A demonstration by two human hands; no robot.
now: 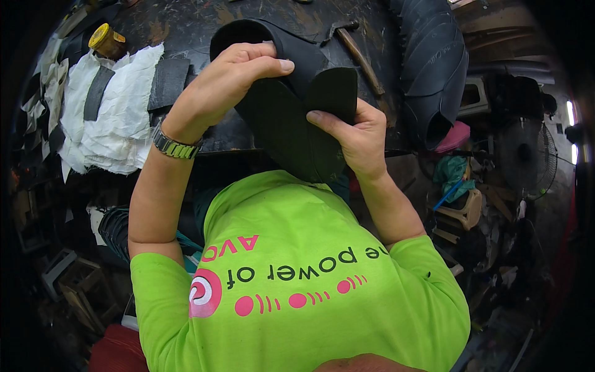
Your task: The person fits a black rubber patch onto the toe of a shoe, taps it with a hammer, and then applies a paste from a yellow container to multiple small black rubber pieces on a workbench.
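Head view, left hand (pixel 232 77), right hand (pixel 353 133), folded rubber piece (pixel 291 118)

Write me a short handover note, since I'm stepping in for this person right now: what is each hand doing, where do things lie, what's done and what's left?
Left hand: gripping the upper edge of the black rubber piece, thumb pressed on it.
Right hand: pinching its folded right flap.
The piece is held up over the dark round worktop, bent into a curl.
Nearby: hammer, yellow-lidded jar, white cloth, large inner tube.
Done: rubber folded. Left: cannot tell; no cut, glue or patch visible.
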